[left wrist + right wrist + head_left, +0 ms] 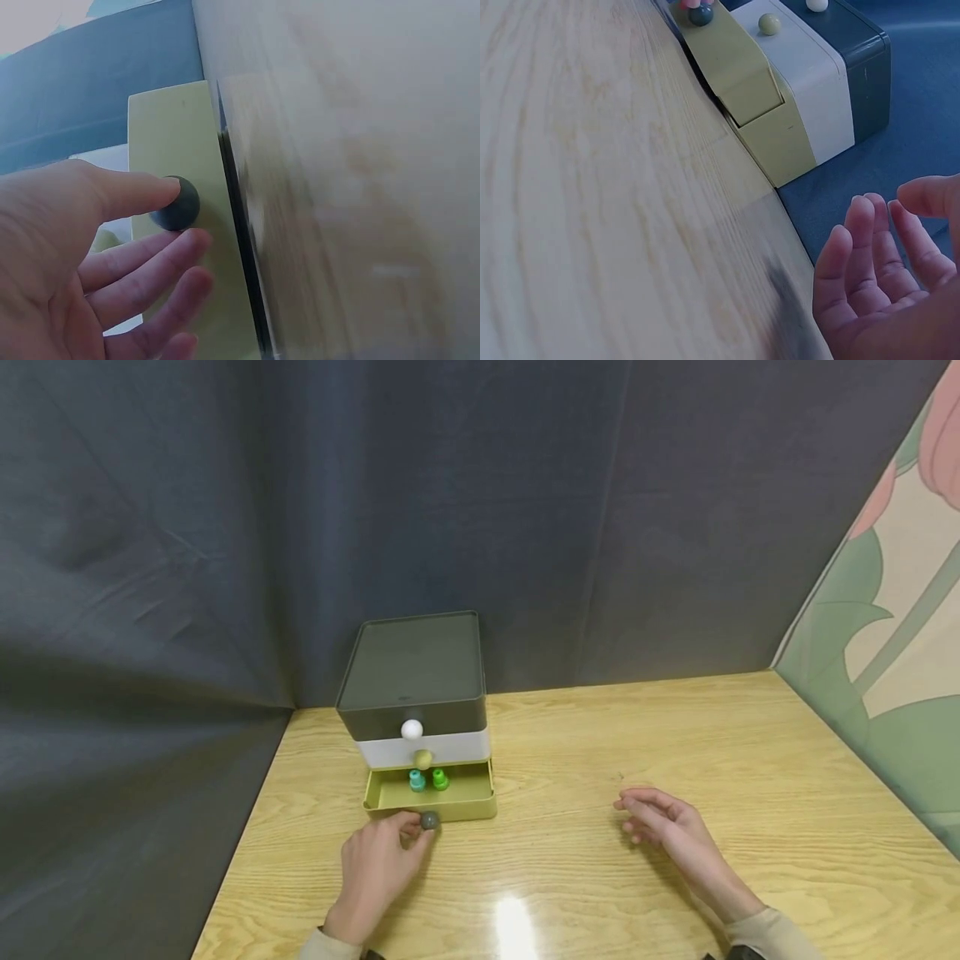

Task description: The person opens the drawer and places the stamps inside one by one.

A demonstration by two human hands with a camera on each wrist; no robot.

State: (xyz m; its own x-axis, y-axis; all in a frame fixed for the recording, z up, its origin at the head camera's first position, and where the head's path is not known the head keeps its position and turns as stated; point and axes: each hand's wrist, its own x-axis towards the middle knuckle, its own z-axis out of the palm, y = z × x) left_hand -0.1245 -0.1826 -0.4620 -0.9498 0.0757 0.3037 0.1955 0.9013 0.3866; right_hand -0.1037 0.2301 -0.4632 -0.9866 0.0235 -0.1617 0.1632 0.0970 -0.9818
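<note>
Wooden table (750,793), dark cloth backdrop (225,527)

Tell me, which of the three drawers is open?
The bottom drawer, the yellow-green one, is pulled out, and two small pegs stand inside it. The left hand touches its dark knob. The white middle drawer and dark top drawer are shut.

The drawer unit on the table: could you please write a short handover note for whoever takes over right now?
Left hand: thumb and fingers pinch the dark knob of the bottom drawer.
Right hand: open, hovering over the table to the right of the drawer unit, holding nothing.
Things: the yellow bottom drawer is pulled out; a teal peg and a green peg stand at its back.
Done: drawer open, with two pegs inside.
Left: probably either taking the pegs out or pushing the drawer shut; the two upper drawers are closed.
</note>
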